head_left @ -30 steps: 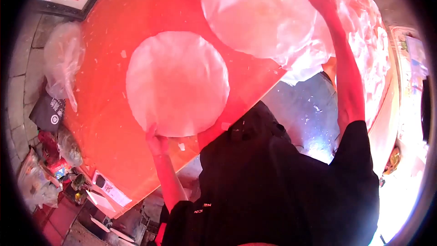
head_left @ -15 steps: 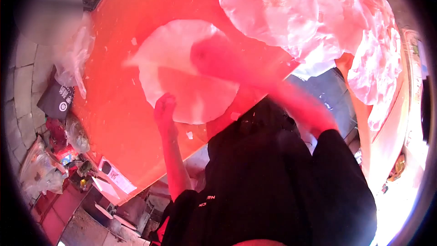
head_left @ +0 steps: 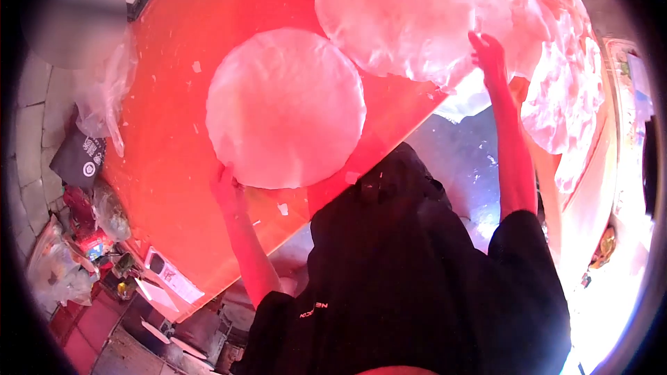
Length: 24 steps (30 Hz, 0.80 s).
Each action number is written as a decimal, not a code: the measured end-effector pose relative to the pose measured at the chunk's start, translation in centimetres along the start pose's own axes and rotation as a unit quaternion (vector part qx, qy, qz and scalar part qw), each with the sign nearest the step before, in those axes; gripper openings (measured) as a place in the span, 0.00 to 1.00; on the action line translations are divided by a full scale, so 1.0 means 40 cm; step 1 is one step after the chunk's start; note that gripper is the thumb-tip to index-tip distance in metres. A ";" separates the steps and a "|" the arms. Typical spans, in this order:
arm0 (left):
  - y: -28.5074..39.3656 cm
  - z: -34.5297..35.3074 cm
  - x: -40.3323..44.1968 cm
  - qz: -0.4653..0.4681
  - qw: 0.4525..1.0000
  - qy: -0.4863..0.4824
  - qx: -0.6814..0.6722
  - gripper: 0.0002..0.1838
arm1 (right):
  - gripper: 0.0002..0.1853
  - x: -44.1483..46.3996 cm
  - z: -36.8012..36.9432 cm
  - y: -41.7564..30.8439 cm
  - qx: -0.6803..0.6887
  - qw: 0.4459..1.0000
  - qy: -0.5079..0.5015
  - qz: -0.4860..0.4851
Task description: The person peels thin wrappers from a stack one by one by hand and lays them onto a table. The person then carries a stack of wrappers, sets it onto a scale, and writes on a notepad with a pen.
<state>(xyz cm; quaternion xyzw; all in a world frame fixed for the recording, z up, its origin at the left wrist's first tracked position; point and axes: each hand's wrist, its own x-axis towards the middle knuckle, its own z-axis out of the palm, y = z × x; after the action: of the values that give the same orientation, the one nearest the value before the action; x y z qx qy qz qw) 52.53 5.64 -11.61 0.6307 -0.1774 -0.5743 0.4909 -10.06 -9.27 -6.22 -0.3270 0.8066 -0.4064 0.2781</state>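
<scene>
A thin, round, pale flatbread (head_left: 285, 107) lies flat on the red-orange table, tinted pink by the light. My left hand (head_left: 228, 191) is at its lower left edge, with fingers closed on the rim. Off to the right, my right hand (head_left: 491, 59) is raised over a large heap of similar flatbreads (head_left: 396, 17), its fingers apart and nothing visible in them. Whether those fingers touch the heap I cannot tell. The heap's sheets overlap, and several droop over the table's right side.
Small pale scraps dot the table (head_left: 167, 187). Along its left side are a clear plastic bag (head_left: 104, 104), a dark printed bag (head_left: 80, 156) and other bagged items (head_left: 59, 264). A white-and-dark packet (head_left: 174, 278) is at the near left corner. Grey floor (head_left: 451, 160) shows beyond the front edge.
The single flatbread was folded over and partly lifted; now it lies spread out flat. My right hand has swung from above it to the heap. My left hand has shifted slightly left.
</scene>
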 end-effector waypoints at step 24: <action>0.151 0.396 -0.139 0.092 0.989 -0.100 -0.067 0.28 | 0.12 -0.656 0.361 -0.234 0.016 0.928 -0.300 -0.220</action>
<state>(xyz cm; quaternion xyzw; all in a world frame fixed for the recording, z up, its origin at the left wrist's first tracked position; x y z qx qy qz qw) 38.83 0.68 -1.34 0.5171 -0.2439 -0.5976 0.5621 19.62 -0.60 -1.02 -0.5983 0.5867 -0.3530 0.4162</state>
